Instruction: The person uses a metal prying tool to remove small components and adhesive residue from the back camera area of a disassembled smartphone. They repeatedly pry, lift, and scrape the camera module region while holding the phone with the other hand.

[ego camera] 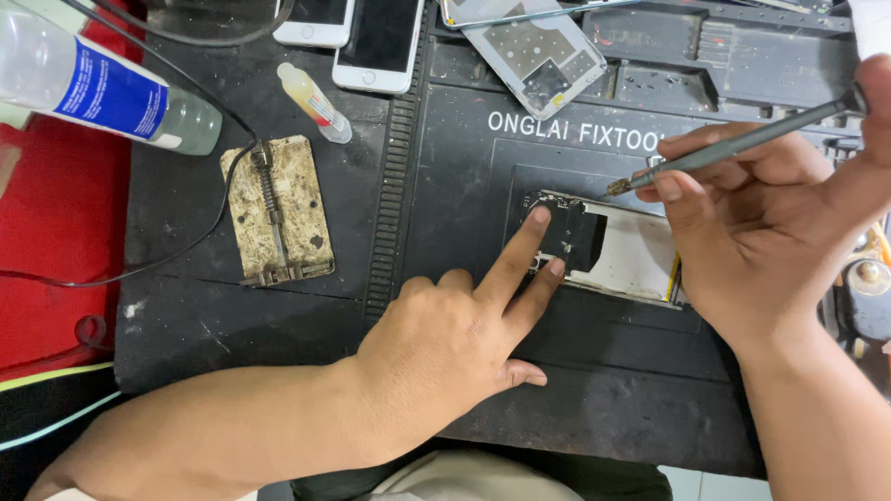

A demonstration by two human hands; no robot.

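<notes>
Dark rubber repair matting (278, 325) covers the desk, its moulded ridges and shallow trays giving small parts somewhere to stay put. Near the middle of the mat lies an opened smartphone (608, 246), back cover off, with a dark shield plate at its left end and the pale battery area to the right.

The left hand (455, 339) rests on the mat with the index and middle fingers (531, 232) stretched out and pressing on the dark end of the phone, apparently to pin it flat so it cannot slide; the other fingers are curled under and hold nothing. The right hand (770, 223) pinches a slim grey precision screwdriver (733, 144) between thumb and fingers, shaft slanting down to the left, so the tip sits just above the upper edge of the phone, close to the left index fingertip. The low slant keeps the tip in plain sight.

Further off, pushed clear of the working spot, are a worn metal board holder (277, 211) with a spring clamp, a black cable (186, 88) running to it, a small bottle of yellowish liquid (314, 100), a larger clear bottle with a blue label (97, 88) on the red cloth (56, 232), two white phones (376, 42) face up, and a bare phone frame (543, 56) at the top.
</notes>
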